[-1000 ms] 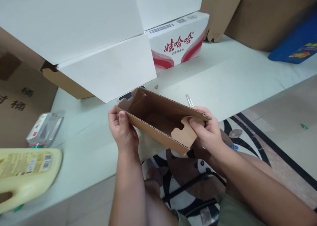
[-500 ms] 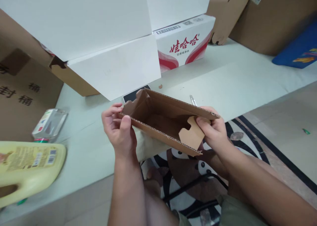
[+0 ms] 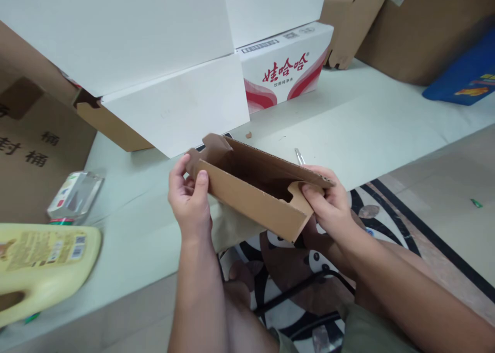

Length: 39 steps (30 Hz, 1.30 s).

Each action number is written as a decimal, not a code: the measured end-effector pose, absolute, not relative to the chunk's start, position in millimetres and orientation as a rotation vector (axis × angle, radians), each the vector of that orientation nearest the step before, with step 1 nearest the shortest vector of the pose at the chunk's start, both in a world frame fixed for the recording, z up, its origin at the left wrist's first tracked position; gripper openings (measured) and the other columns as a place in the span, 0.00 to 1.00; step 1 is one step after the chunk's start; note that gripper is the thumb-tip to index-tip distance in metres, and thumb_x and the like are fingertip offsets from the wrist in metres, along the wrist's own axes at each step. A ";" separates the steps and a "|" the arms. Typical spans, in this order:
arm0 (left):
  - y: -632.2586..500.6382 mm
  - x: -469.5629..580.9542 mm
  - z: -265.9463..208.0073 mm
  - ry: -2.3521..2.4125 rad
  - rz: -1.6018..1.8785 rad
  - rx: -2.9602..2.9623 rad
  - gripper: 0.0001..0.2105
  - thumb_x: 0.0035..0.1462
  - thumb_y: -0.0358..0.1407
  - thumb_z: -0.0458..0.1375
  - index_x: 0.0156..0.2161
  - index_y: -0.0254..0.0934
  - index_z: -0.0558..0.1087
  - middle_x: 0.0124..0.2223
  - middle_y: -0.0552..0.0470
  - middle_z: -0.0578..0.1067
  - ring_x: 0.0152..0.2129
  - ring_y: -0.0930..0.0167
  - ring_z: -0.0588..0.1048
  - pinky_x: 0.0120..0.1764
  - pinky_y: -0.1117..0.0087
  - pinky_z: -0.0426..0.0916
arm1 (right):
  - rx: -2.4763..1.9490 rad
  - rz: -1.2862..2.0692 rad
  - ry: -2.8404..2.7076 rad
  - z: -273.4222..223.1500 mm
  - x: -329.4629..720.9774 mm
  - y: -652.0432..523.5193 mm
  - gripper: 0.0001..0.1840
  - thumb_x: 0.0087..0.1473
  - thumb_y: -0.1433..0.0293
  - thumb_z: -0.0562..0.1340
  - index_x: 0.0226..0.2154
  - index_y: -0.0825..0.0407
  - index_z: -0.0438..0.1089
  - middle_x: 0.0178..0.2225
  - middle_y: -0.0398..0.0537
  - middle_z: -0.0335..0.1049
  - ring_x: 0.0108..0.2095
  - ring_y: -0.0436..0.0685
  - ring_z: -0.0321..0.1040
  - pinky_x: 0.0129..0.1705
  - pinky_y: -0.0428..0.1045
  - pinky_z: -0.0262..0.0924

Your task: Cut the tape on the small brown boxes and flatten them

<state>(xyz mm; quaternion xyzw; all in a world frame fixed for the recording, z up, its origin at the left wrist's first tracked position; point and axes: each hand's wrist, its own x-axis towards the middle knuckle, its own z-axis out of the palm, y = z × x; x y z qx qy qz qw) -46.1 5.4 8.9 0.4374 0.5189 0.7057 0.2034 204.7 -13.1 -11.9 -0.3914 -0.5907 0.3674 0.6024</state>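
Note:
Between my hands is a small brown cardboard box point(image 3: 253, 201), its open top facing up towards me, tilted and held above the table's front edge. My left hand point(image 3: 189, 198) grips its left end, thumb on the near wall and fingers at the notched end flap. At the right end my right hand point(image 3: 328, 196) pinches the wall and the notched flap, thumb on the inner side. Just behind the box lies a metal-ended tool point(image 3: 299, 156), partly covered by my right hand. A dark flat object point(image 3: 228, 135) shows a little behind the box's left end.
White cartons point(image 3: 174, 111) stand stacked at the back of the table point(image 3: 386, 121), beside a red-and-white printed carton point(image 3: 286, 69). A yellow jug point(image 3: 50, 265) and a clear bottle point(image 3: 75, 196) lie at left. A blue container point(image 3: 460, 74) is at far right.
The near wall and right end flap of the box have swung upward, so the near wall's outer face shows. My left hand has shifted slightly right and more of the dark flat object is covered.

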 end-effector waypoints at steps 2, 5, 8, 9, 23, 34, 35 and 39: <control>6.6 -45.3 8.3 1.432 1.972 1.267 0.21 0.51 0.41 0.70 0.49 0.42 0.70 0.48 0.50 0.74 0.43 0.70 0.75 0.45 0.70 0.71 | -0.818 0.828 -1.465 -13.9 208.0 -13.6 0.10 0.61 0.62 0.64 0.45 0.41 0.76 0.50 0.48 0.76 0.51 0.60 0.74 0.53 0.59 0.70; 7.9 -44.1 8.3 1.383 1.983 1.296 0.22 0.50 0.39 0.70 0.47 0.43 0.66 0.47 0.51 0.73 0.44 0.70 0.75 0.49 0.68 0.70 | -0.688 0.864 -1.579 -16.6 213.0 -15.1 0.21 0.60 0.47 0.60 0.45 0.41 0.79 0.53 0.52 0.74 0.52 0.64 0.73 0.54 0.62 0.69; 9.1 -44.1 8.0 1.302 2.010 1.314 0.26 0.49 0.37 0.70 0.50 0.46 0.63 0.48 0.52 0.73 0.46 0.69 0.75 0.52 0.66 0.69 | -0.712 0.876 -1.586 -15.9 214.3 -16.7 0.22 0.64 0.49 0.56 0.42 0.43 0.80 0.51 0.53 0.75 0.51 0.64 0.74 0.53 0.62 0.69; 9.6 -44.5 7.9 1.286 2.012 1.303 0.29 0.48 0.37 0.71 0.52 0.47 0.62 0.48 0.52 0.73 0.47 0.68 0.75 0.53 0.65 0.69 | -0.748 0.862 -1.592 -15.0 213.9 -17.0 0.17 0.64 0.54 0.58 0.40 0.43 0.80 0.50 0.53 0.76 0.51 0.64 0.74 0.52 0.62 0.69; 7.9 -52.5 6.8 1.376 1.959 1.107 0.17 0.47 0.37 0.69 0.43 0.41 0.73 0.41 0.52 0.77 0.37 0.71 0.76 0.43 0.69 0.72 | -0.846 0.890 -1.548 -17.1 212.1 -15.2 0.10 0.61 0.60 0.60 0.32 0.47 0.73 0.48 0.52 0.77 0.50 0.65 0.74 0.52 0.63 0.67; 2.7 -46.0 14.2 1.147 2.023 1.051 0.15 0.55 0.49 0.61 0.40 0.40 0.78 0.41 0.50 0.78 0.45 0.64 0.77 0.51 0.62 0.71 | -0.769 0.990 -1.276 -26.4 208.8 -13.8 0.31 0.50 0.37 0.63 0.43 0.43 0.70 0.46 0.50 0.75 0.46 0.63 0.75 0.48 0.59 0.71; 2.6 -45.9 14.0 1.162 2.015 1.059 0.16 0.55 0.49 0.61 0.41 0.39 0.78 0.41 0.50 0.78 0.45 0.64 0.77 0.50 0.62 0.71 | -0.829 0.967 -1.231 -27.8 208.9 -13.8 0.29 0.53 0.38 0.61 0.42 0.43 0.70 0.42 0.49 0.75 0.44 0.62 0.75 0.46 0.58 0.71; 2.8 -44.9 12.6 1.199 1.987 1.057 0.18 0.52 0.51 0.63 0.40 0.39 0.79 0.40 0.49 0.79 0.42 0.64 0.78 0.46 0.63 0.72 | -1.088 0.881 -1.046 -25.5 205.7 -12.9 0.21 0.61 0.44 0.57 0.38 0.44 0.70 0.34 0.46 0.73 0.35 0.59 0.72 0.37 0.54 0.70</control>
